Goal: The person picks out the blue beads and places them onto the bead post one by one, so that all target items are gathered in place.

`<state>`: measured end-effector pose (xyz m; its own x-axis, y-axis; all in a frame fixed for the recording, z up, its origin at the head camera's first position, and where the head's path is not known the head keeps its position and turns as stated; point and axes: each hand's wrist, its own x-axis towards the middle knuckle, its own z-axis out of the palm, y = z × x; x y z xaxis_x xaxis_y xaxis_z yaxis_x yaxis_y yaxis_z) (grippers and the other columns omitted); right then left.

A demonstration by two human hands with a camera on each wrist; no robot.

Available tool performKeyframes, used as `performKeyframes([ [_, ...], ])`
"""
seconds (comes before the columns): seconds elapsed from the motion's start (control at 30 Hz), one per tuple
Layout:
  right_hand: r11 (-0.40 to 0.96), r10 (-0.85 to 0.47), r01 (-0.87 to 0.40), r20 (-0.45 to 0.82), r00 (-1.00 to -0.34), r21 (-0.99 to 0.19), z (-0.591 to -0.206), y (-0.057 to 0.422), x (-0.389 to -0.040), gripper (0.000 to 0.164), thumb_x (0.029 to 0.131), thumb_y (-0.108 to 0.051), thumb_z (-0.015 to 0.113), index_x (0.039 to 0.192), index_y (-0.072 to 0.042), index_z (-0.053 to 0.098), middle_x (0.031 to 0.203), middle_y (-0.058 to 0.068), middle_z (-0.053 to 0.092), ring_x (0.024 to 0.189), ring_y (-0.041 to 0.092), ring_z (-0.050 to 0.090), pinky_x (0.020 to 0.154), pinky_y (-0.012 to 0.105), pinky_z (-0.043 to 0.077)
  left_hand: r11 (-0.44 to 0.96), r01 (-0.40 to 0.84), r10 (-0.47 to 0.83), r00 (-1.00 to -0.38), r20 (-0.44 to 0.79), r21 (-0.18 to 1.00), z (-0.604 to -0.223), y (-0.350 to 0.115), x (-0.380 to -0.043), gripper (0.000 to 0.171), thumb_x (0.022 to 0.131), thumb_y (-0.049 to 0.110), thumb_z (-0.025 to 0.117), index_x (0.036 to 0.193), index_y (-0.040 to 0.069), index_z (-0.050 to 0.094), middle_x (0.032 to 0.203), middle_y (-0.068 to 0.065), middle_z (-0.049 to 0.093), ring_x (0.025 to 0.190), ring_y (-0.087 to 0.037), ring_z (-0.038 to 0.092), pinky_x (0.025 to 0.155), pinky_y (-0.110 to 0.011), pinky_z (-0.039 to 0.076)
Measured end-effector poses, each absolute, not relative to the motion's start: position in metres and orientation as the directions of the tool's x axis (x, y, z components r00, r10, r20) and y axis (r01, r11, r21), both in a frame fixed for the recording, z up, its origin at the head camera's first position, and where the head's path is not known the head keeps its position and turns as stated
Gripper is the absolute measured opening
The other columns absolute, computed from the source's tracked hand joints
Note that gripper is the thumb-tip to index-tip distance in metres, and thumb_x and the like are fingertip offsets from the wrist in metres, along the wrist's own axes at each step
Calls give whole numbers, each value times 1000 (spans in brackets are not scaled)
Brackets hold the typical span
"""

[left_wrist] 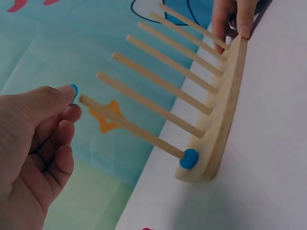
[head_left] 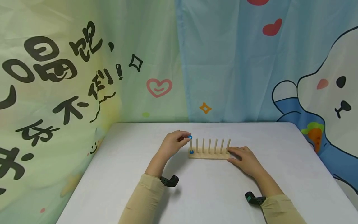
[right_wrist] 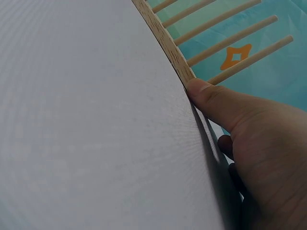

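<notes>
A pale wooden base (head_left: 209,157) with a row of several upright pegs stands on the table. One blue bead (left_wrist: 189,158) sits at the foot of the leftmost peg (left_wrist: 139,131). My left hand (head_left: 172,144) pinches a second blue bead (head_left: 190,137) between thumb and finger, right by that peg's top. The fingers cover most of this bead in the left wrist view. At the other end of the base, my right hand (head_left: 246,160) grips the edge, its thumb (right_wrist: 199,88) on the near corner. Its other fingers are partly hidden in the right wrist view.
The white table (head_left: 207,193) runs back to a printed curtain (head_left: 212,56). A black wrist camera (head_left: 170,181) sticks out from the left cuff, another black camera (head_left: 254,199) from the right. A tiny red thing (left_wrist: 147,228) shows at the left wrist view's bottom edge.
</notes>
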<state>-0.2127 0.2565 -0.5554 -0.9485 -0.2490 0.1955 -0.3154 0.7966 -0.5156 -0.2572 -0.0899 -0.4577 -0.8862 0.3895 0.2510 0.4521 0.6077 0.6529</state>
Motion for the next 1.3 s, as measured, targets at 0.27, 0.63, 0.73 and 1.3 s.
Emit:
performKeyframes([
  [0.27, 796, -250, -318, 198, -948, -515, -554, 256, -213, 54, 90, -38, 71, 136, -14, 60, 135, 10, 62, 116, 31, 52, 97, 57, 42, 594, 443, 390, -889, 241, 672, -462, -89, -256, 27, 96, 33, 65, 119, 20, 71, 100, 7, 69, 84, -9, 57, 72, -24, 49],
  [0.63, 801, -249, -315, 194, -949, -509, -554, 256, -213, 54, 90, -37, 72, 137, -13, 59, 135, 10, 62, 116, 32, 52, 98, 57, 42, 581, 421, 398, -893, 208, 696, -473, -91, -257, 26, 95, 35, 66, 117, 22, 72, 99, 9, 69, 84, -8, 56, 73, -23, 49],
  [0.73, 803, -248, -314, 195, -949, -506, -554, 256, -213, 54, 90, -37, 71, 137, -14, 59, 135, 10, 62, 115, 31, 52, 98, 57, 42, 582, 418, 397, -895, 205, 698, -478, -90, -258, 25, 95, 35, 66, 116, 22, 72, 98, 8, 69, 83, -8, 56, 72, -23, 49],
  [1.3, 803, -244, -304, 183, -952, -512, -554, 256, -213, 54, 90, -37, 71, 137, -14, 59, 136, 10, 61, 117, 32, 52, 98, 58, 42, 576, 332, 351, -926, 141, 747, -515, -86, -258, 22, 92, 27, 71, 111, 17, 72, 107, 1, 71, 91, -13, 63, 81, -27, 51],
])
